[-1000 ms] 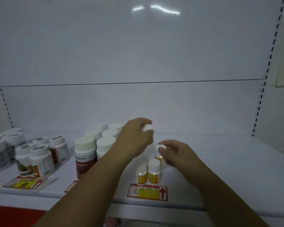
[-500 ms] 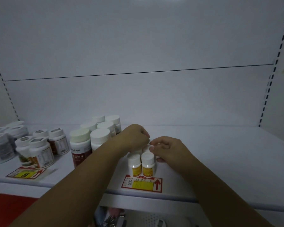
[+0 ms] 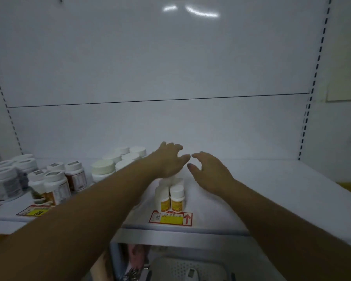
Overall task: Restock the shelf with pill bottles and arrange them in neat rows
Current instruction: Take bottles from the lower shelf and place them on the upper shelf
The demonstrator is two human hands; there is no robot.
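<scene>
- The small yellow-labelled pill bottles [image 3: 177, 197] stand upright in a tight file near the shelf's [image 3: 272, 191] near edge, just behind their price tag [image 3: 171, 219], likely so the row matches it.
- The left hand [image 3: 168, 162] and right hand [image 3: 210, 172] hover over the file's far end with fingers [image 3: 199, 156] released and spread, grasping nothing, probably to square it.
- Larger white-capped bottles [image 3: 103, 169] are grouped to the left.
- A white back panel [image 3: 170, 67] stands behind, and a basket [image 3: 186, 268] sits below.
</scene>
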